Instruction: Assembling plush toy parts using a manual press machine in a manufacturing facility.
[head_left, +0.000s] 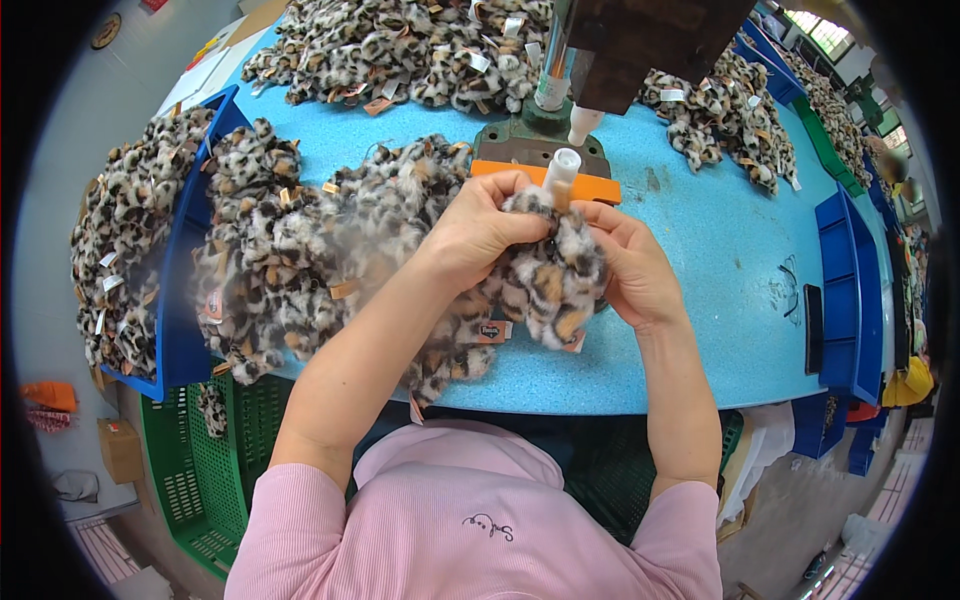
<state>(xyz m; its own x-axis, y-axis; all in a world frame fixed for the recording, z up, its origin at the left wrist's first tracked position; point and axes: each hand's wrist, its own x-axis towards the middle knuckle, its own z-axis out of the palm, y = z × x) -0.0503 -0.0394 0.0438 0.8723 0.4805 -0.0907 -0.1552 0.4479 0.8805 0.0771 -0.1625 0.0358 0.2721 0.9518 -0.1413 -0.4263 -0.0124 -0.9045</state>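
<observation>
Between both hands is a spotted plush skin (552, 285) in white, black and tan fur, with a label at its lower edge. My left hand (488, 228) pinches its upper left side, thumb pressed into the fur. My right hand (635, 262) grips its upper right side with bent fingers. Just beyond the plush skin stands a white cylindrical post (563, 168), with a tan tab at its foot. Above the post, the white tip (584, 124) of a dark press (645, 50) points down. An orange bar (600, 188) runs along the green press base (490, 140).
A large pile of similar plush skins (290, 250) lies left of my hands, partly under my left forearm. More piles (420, 50) sit at the back and back right (720, 120). Blue bins (185, 280) flank the blue table (720, 340). Glasses (788, 288) and a black phone (813, 328) lie right.
</observation>
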